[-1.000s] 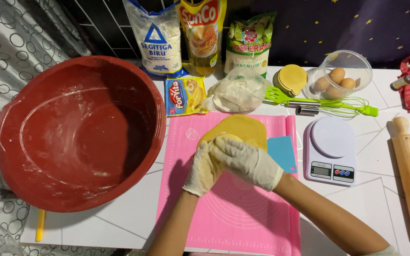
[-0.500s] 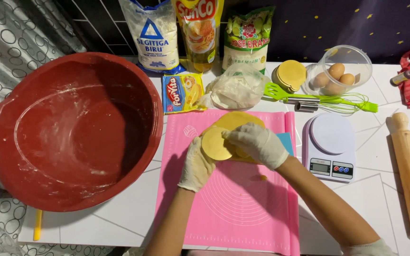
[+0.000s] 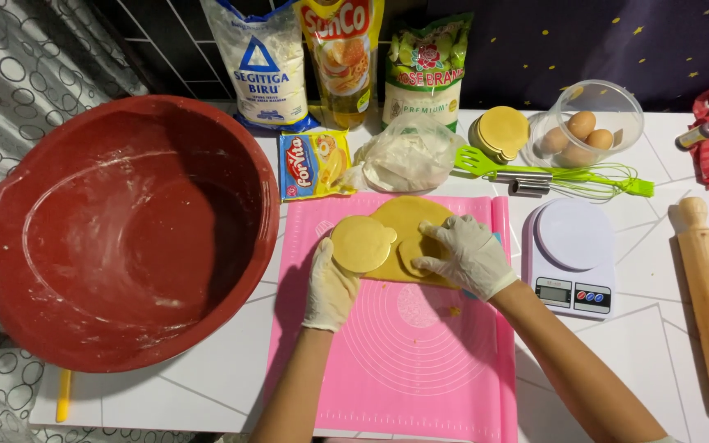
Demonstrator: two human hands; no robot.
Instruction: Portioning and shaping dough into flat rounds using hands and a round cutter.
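Yellow dough (image 3: 408, 221) is lying flattened on the pink mat (image 3: 420, 361), where cutting is easy. Left hand (image 3: 330, 283), gloved, is cupping a cut round disc (image 3: 361, 244) on upturned, half-curled fingers, lifting it clear of the sheet. Right hand (image 3: 465, 254) is pressing spread fingers flat on the dough, gripping nothing, probably steadying it beside the scale (image 3: 572, 258).

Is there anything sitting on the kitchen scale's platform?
No, the round platform of the white kitchen scale is bare; the dough lies on the pink mat.
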